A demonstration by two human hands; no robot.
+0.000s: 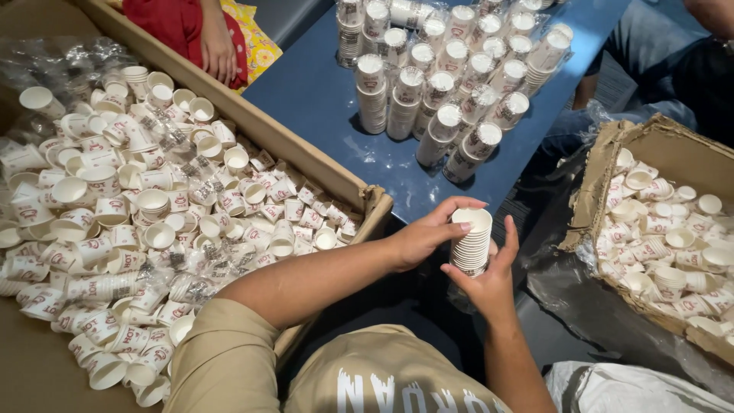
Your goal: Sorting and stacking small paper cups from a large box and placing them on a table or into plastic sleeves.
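Observation:
A short stack of small white paper cups [471,243] with red print stands upright between both my hands, just in front of the blue table's near edge. My left hand [425,232] curls over the stack from the left, fingertips on its top rim. From below and to the right, my right hand [489,279] cups the stack's side. To my left, a big cardboard box [306,157] holds several loose cups [145,222] of the same kind.
On the blue table [313,92] stand several plastic-wrapped cup stacks [443,76]. A torn cardboard box [657,153] of loose cups sits at the right. Another person's hand [218,46] rests at the far box edge; someone else sits at top right.

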